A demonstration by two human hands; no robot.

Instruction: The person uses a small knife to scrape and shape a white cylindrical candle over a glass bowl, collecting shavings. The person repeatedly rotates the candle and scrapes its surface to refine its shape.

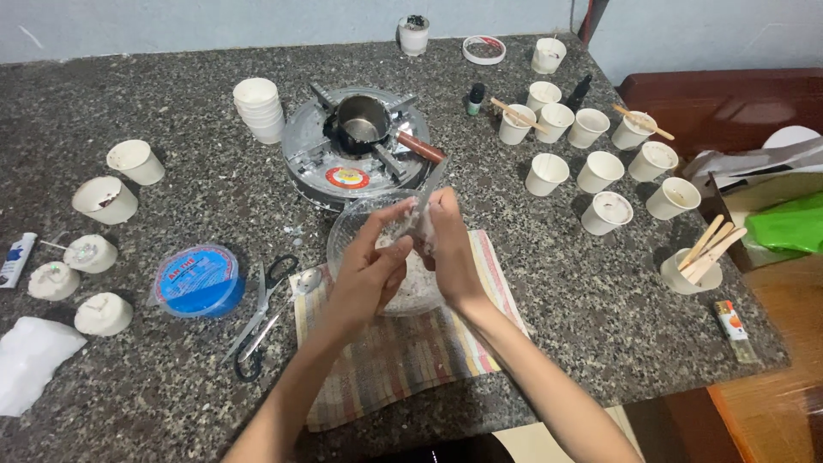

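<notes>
Head view: both hands meet over a clear glass bowl (347, 244) sitting on a striped cloth (403, 351) at the desk's (557, 300) near edge. Left hand (370, 273) and right hand (447, 244) have fingers pinched together on a small pale lump (417, 225), held just above the bowl; can't tell exactly what it is. Right hand also appears to grip a knife blade (433, 182) pointing up toward the stove. Small pot (362, 120) sits on the round metal stove (356, 154) behind the bowl. Scissors (261, 313) lie left of the cloth, blue-lidded tub (197, 280) beside them. White paper cups (600, 171) cluster to the right.
</notes>
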